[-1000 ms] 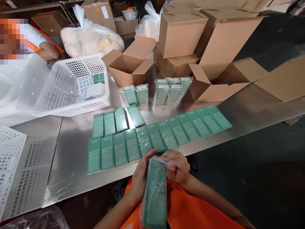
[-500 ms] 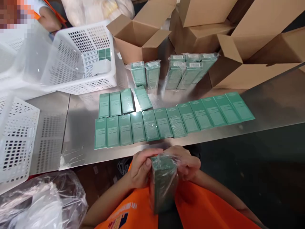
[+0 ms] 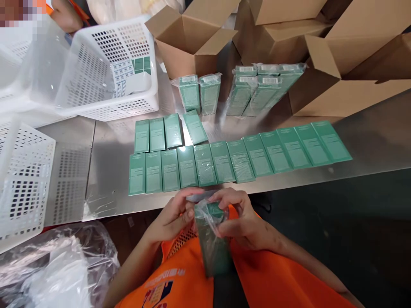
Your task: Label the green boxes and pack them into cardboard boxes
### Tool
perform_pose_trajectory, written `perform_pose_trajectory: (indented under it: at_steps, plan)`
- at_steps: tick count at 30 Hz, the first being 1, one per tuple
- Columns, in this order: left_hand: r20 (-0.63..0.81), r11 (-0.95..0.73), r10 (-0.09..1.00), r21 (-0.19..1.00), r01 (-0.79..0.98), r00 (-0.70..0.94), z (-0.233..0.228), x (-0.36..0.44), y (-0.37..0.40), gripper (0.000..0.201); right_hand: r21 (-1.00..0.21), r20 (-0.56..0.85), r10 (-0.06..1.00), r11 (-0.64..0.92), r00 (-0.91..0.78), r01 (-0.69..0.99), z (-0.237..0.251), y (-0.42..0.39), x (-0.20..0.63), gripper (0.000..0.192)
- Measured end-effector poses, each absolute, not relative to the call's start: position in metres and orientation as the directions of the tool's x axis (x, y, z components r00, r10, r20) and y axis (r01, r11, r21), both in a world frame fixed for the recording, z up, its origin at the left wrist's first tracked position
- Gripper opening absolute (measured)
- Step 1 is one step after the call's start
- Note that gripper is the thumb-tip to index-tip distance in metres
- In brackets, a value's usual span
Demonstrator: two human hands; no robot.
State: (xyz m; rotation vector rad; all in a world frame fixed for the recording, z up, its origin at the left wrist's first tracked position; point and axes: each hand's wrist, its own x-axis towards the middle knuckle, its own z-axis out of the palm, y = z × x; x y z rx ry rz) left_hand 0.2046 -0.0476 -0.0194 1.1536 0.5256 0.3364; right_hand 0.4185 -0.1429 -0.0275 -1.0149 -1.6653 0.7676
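A green box (image 3: 213, 252) in clear plastic wrap is upright against my orange vest, below the table's front edge. My left hand (image 3: 175, 218) grips its upper left corner, with the thumb along the side. My right hand (image 3: 240, 218) has its fingers closed on the loose clear film (image 3: 207, 214) at the box's upper right. Just beyond my hands, a long row of green boxes (image 3: 221, 162) lies on the metal table (image 3: 109, 171). Behind its left part lie several more green boxes (image 3: 157, 133), one of them tilted (image 3: 195, 127).
Wrapped green boxes (image 3: 210, 96) stand farther back, with a wrapped stack (image 3: 257, 94) to their right. Open cartons (image 3: 180, 60) line the back. White baskets (image 3: 122, 107) stand at left, one holding small boxes. A clear plastic bag (image 3: 64, 269) lies lower left. Another person's arm (image 3: 66, 15) shows top left.
My right hand has shifted from the box's far top corner to its right side, pulling the film across the top. The box is tilted slightly more, and the left hand has moved a little left.
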Motion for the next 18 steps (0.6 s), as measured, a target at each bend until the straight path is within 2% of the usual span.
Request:
perform_pose_trajectory:
  at_steps: [2,3,7,9,11,16,18]
  plan:
    - [-0.259,0.372,0.405,0.923,0.101,0.877,-0.014,0.203,-0.037,0.04,-0.833,0.451,0.868,0.493,-0.21,0.251,-0.021,-0.14,0.42,0.022]
    - [-0.262,0.38,0.396,0.919,0.102,0.88,-0.014,0.203,-0.033,0.041,-0.816,0.468,0.85,0.521,-0.242,0.249,-0.017,-0.138,0.421,0.021]
    - [-0.231,0.416,0.577,0.908,-0.038,0.783,-0.025,0.204,-0.031,0.033,-0.853,0.39,0.842,0.483,-0.372,0.199,-0.009,-0.135,0.422,0.016]
    - [-0.221,0.414,0.6,0.908,-0.062,0.769,-0.033,0.203,-0.034,0.036,-0.878,0.382,0.846,0.458,-0.371,0.139,-0.011,-0.136,0.421,0.013]
    - [-0.244,0.443,0.553,0.896,-0.033,0.797,-0.036,0.2,-0.037,0.038,-0.902,0.373,0.855,0.425,-0.36,0.074,-0.015,-0.138,0.421,0.013]
    - [-0.364,0.581,0.298,0.803,0.136,0.882,-0.028,0.199,-0.032,0.045,-0.933,0.32,0.866,0.357,-0.383,0.029,-0.023,-0.141,0.426,0.022]
    - [-0.379,0.607,0.282,0.782,0.142,0.881,-0.023,0.203,-0.026,0.038,-0.93,0.32,0.865,0.364,-0.386,0.044,-0.024,-0.141,0.427,0.021]
